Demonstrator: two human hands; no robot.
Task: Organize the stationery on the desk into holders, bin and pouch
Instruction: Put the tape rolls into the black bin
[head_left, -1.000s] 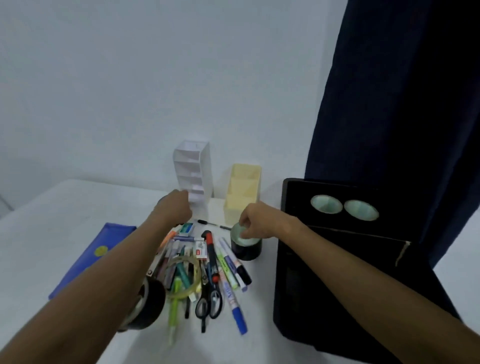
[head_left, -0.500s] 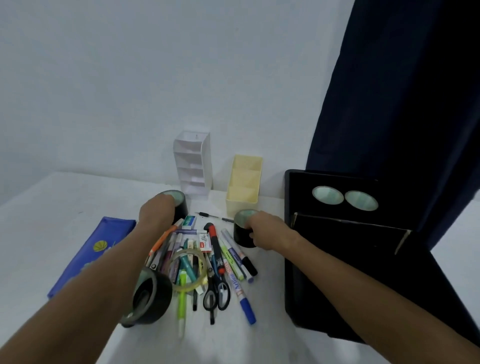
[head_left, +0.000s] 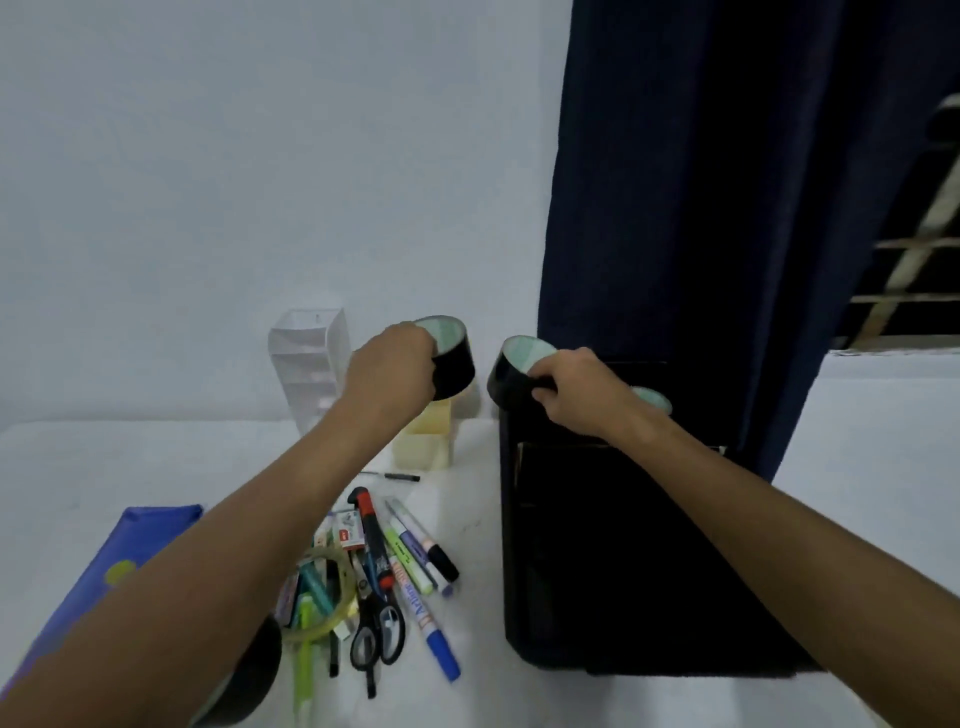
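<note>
My left hand (head_left: 390, 368) grips a black tape roll (head_left: 453, 358) lifted above the yellow holder (head_left: 423, 441). My right hand (head_left: 574, 391) grips a second black tape roll (head_left: 511, 375) over the near-left corner of the black bin (head_left: 597, 545). Another tape roll (head_left: 653, 399) shows inside the bin behind my right hand. On the desk lies a pile of markers and pens (head_left: 410, 561), black scissors (head_left: 376, 631), a clear tape ring (head_left: 324, 597) and one more black tape roll (head_left: 244, 680) partly hidden under my left forearm. A blue pouch (head_left: 109, 566) lies at the left.
A white tiered holder (head_left: 309, 358) stands against the wall, left of the yellow one. A single black pen (head_left: 395, 476) lies in front of the yellow holder. A dark blue curtain (head_left: 727, 208) hangs behind the bin. A small stapler-pin box (head_left: 348, 529) sits in the pile.
Both hands have lifted their black tape rolls off the desk and carried them up and to the right; the right one now hovers at the bin's edge.
</note>
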